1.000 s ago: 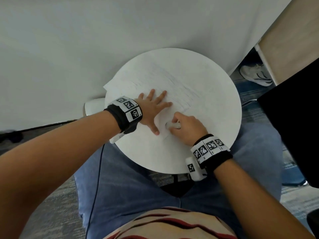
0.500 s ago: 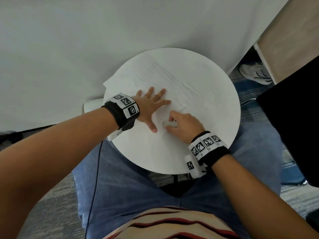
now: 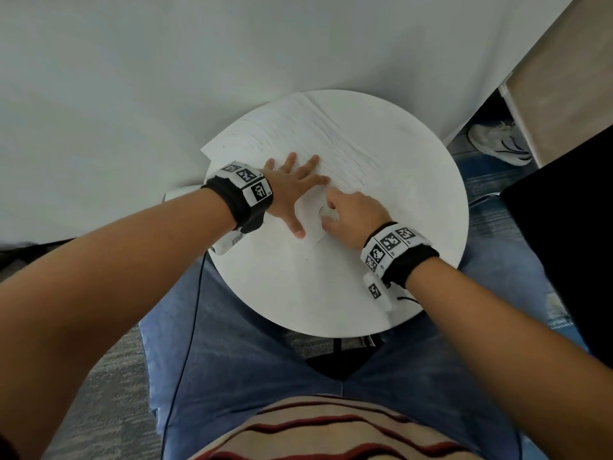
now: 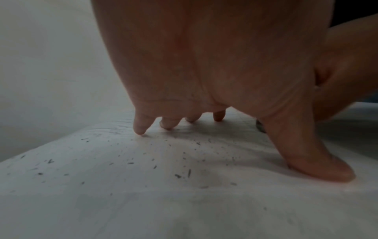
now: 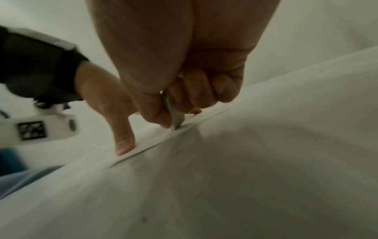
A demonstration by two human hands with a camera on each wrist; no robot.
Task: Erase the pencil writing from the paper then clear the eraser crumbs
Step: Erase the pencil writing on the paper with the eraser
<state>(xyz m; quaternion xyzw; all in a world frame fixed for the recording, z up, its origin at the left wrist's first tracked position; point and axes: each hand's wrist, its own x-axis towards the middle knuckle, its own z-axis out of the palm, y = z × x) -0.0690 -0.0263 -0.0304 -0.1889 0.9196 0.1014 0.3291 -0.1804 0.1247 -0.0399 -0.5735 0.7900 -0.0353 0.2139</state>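
Note:
A white sheet of paper with faint pencil lines lies on the round white table. My left hand lies flat on the paper with its fingers spread, pressing it down. My right hand pinches a small white eraser and holds its tip on the paper near the sheet's near corner, just right of my left thumb. In the right wrist view the eraser shows grey between thumb and curled fingers. Dark eraser crumbs lie scattered on the paper under my left palm.
The table stands against a white wall. My legs in blue jeans are under the table's near edge. A white shoe sits on the floor at the far right, beside a black object.
My right hand with the eraser has shifted slightly up and to the left on the paper, closer to my left hand. My left hand stays flat on the sheet.

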